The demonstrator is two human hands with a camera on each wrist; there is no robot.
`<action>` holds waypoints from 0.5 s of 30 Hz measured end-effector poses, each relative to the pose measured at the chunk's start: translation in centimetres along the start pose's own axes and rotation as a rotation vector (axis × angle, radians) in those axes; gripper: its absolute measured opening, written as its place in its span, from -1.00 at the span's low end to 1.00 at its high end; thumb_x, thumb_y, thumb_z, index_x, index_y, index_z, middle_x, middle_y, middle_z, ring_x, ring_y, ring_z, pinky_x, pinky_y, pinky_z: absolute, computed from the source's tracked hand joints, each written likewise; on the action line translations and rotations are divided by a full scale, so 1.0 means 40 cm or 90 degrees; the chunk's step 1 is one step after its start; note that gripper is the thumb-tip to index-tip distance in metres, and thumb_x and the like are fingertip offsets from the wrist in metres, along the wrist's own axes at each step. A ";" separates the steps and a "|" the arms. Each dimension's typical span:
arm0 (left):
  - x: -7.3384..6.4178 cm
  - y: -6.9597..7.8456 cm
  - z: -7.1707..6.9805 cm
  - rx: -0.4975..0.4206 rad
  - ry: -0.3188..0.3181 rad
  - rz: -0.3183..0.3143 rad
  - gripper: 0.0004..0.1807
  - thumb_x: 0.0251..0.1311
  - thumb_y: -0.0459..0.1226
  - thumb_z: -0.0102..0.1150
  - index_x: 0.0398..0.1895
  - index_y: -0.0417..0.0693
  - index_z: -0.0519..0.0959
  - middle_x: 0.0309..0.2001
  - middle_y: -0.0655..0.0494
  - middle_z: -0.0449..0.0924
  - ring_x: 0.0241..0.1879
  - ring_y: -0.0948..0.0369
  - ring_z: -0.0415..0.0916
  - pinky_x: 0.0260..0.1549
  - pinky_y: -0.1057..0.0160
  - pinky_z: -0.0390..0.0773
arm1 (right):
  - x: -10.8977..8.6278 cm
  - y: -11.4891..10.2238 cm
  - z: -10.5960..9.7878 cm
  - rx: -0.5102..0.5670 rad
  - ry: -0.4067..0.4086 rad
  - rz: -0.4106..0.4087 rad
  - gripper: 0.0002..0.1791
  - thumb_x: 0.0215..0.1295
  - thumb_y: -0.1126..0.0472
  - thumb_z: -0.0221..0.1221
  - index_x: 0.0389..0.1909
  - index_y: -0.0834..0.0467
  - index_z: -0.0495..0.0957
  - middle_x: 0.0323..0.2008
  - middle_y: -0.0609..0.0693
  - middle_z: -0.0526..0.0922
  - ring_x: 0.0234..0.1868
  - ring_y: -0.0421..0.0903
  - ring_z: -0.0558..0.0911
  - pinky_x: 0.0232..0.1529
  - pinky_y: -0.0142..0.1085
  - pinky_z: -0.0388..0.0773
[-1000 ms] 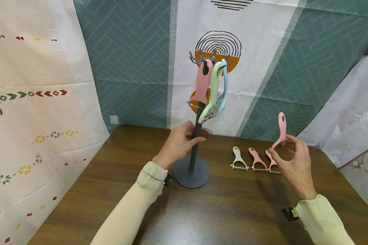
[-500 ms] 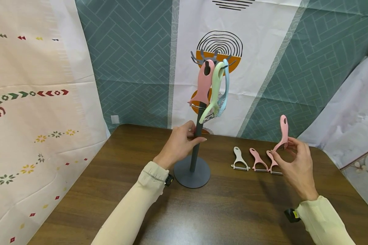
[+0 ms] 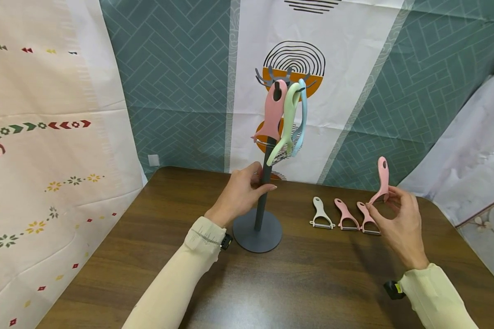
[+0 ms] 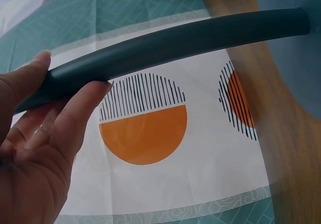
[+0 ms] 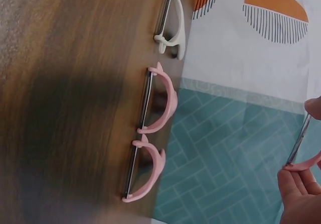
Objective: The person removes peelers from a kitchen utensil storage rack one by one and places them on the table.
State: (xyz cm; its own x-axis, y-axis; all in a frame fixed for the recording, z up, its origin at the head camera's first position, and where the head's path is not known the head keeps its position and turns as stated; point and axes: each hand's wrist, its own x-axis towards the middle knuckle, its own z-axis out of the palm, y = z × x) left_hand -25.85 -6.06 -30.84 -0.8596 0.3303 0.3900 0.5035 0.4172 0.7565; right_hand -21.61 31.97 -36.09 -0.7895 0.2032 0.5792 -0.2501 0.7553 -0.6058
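My left hand (image 3: 244,188) grips the dark grey pole of a hook stand (image 3: 260,214), thumb in front and fingers behind. In the left wrist view, that hand (image 4: 50,118) curls round the same pole (image 4: 175,45). From the stand's top hooks hang a pink peeler (image 3: 273,112), a green peeler (image 3: 289,121) and a light blue peeler (image 3: 302,114). My right hand (image 3: 400,225) pinches another pink peeler (image 3: 383,176) by its head, handle up, above the table. The right wrist view catches this peeler's blade (image 5: 299,139) between thumb and fingers.
Left of my right hand, a white peeler (image 3: 319,212) and two pink peelers, one nearer (image 3: 346,214) the white one and one beyond (image 3: 366,217), lie in a row on the wooden table (image 3: 313,283). Patterned cloth (image 3: 177,91) hangs behind the table.
My right hand has shifted slightly right and down with the pink peeler, baring more of the rightmost lying peeler. The left hand keeps its hold on the stand.
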 end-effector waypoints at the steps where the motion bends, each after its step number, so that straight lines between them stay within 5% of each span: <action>1: 0.000 0.000 0.000 0.002 -0.001 0.006 -0.78 0.30 -0.17 0.37 -0.23 -0.02 0.49 -0.37 0.12 0.73 -0.47 0.24 0.56 -0.46 0.28 0.52 | -0.001 0.001 0.000 0.000 0.000 0.000 -0.26 0.13 0.35 0.46 0.33 0.31 0.38 0.09 0.19 0.43 -0.02 -0.58 0.37 0.09 -0.83 0.29; 15: 0.003 -0.004 0.002 0.008 -0.026 0.025 -0.78 0.36 -0.17 0.30 -0.16 -0.04 0.46 -0.30 -0.01 0.73 -0.40 0.18 0.62 -0.36 0.26 0.58 | -0.003 0.023 -0.008 -0.023 0.001 0.033 -0.26 0.16 0.25 0.45 0.34 0.30 0.38 0.10 0.17 0.42 -0.05 -0.62 0.37 0.05 -0.83 0.28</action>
State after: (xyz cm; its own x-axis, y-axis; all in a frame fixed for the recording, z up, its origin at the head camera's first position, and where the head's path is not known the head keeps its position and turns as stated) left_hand -26.04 -5.99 -30.95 -0.8352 0.3801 0.3976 0.5380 0.4143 0.7341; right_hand -21.56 32.84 -36.55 -0.7995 0.2434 0.5492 -0.1894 0.7655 -0.6149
